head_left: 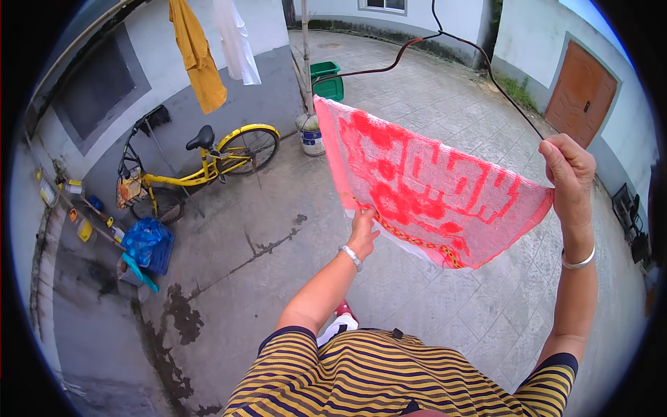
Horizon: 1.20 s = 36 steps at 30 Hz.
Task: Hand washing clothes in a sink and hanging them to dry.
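Note:
A red-and-white patterned towel point(410, 187) is stretched out slantwise in front of me. Its upper left corner meets one end of a dark wire clothes hanger point(486, 62), whose other end runs down to my right hand. My right hand point(568, 170) is raised, its fingers closed on the towel's right corner beside the hanger's end. Lower down, my left hand point(361, 235) pinches the towel's bottom edge near a yellow-and-dark patterned cord or trim point(417, 241). Some of its fingertips are hidden behind the cloth.
A yellow bicycle point(201, 170) leans along the left wall. Near it are a blue crate point(161, 250) and a blue plastic bag point(144, 240). Orange-yellow trousers point(198, 59) and a white garment point(236, 42) hang overhead. A pole point(306, 62) rises from a bucket point(310, 139) beside a green bin point(328, 83).

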Motion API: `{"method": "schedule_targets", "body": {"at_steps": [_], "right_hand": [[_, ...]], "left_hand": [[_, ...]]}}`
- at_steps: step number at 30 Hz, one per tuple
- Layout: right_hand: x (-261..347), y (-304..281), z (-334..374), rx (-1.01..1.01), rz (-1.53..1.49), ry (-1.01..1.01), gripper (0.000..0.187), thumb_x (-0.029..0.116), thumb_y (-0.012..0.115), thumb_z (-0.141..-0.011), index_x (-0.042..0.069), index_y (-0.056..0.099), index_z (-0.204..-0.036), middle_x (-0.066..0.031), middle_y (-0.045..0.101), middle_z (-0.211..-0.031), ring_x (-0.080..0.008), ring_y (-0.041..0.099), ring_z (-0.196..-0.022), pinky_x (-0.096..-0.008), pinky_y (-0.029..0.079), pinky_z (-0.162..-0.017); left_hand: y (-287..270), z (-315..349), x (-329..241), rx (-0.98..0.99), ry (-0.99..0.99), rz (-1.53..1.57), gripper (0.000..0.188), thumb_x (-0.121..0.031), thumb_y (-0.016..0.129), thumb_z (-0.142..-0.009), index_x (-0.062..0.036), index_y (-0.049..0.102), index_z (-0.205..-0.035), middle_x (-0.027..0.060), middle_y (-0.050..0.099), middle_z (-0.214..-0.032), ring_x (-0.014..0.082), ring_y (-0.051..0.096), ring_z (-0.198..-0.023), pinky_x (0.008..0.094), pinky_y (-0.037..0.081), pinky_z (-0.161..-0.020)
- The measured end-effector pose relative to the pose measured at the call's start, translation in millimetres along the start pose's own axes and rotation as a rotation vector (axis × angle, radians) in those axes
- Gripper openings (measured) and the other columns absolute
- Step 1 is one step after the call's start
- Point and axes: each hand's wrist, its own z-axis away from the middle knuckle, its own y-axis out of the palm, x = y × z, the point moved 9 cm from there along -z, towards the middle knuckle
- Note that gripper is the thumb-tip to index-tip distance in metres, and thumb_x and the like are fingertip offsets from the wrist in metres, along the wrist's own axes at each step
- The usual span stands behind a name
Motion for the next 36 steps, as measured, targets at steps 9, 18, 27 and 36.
{"method": "schedule_targets", "body": {"at_steps": [9,18,27,36], "right_hand": [[0.2,-0.1,0.9,-0.04,0.035,-0.02,0.019,0.016,0.061,-0.086,0.002,0.059,-0.074,0.0071,0.041,-0.058,-0.0017,0.035,-0.051,-0.02,0.028,-0.045],[25.3,-4.3,36.1,-0.118,-0.051,0.025,0.019,0.015,0.06,-0.085,0.002,0.058,-0.072,0.0069,0.041,-0.057,-0.0015,0.034,-0.05,-0.0201,0.026,-0.044],[32.8,-0.8,29.4,-0.136,-0.071,-0.068,0.018,0.014,0.061,-0.084,0.001,0.059,-0.073,0.0072,0.04,-0.057,-0.0022,0.035,-0.052,-0.0212,0.028,-0.045],[52.8,3.1,28.6,-0.143,0.049,-0.173,0.021,0.014,0.06,-0.082,-0.004,0.058,-0.071,0.0042,0.042,-0.056,-0.0047,0.036,-0.054,-0.0245,0.031,-0.047]], "left_hand": [[2.6,-9.5,5.9,-0.106,0.191,0.238,0.069,-0.02,0.063,-0.081,-0.0109,0.023,-0.136,0.0097,0.039,-0.134,0.0287,0.032,-0.126,0.0388,0.028,-0.104],[-16.1,49.0,45.6,0.067,-0.211,0.108,0.046,-0.015,0.059,-0.085,-0.0139,0.034,-0.124,0.0052,0.057,-0.097,0.0179,0.058,-0.079,0.0274,0.043,-0.058],[-89.0,38.6,50.6,0.132,-0.195,0.036,0.004,-0.013,0.056,-0.084,-0.0095,0.057,-0.084,0.001,0.057,-0.07,0.0136,0.056,-0.063,0.0278,0.047,-0.056],[-230.8,115.6,61.5,-0.116,-0.245,-0.002,0.006,-0.012,0.053,-0.085,-0.0068,0.056,-0.086,0.0042,0.056,-0.069,0.017,0.056,-0.063,0.0297,0.048,-0.058]]}}
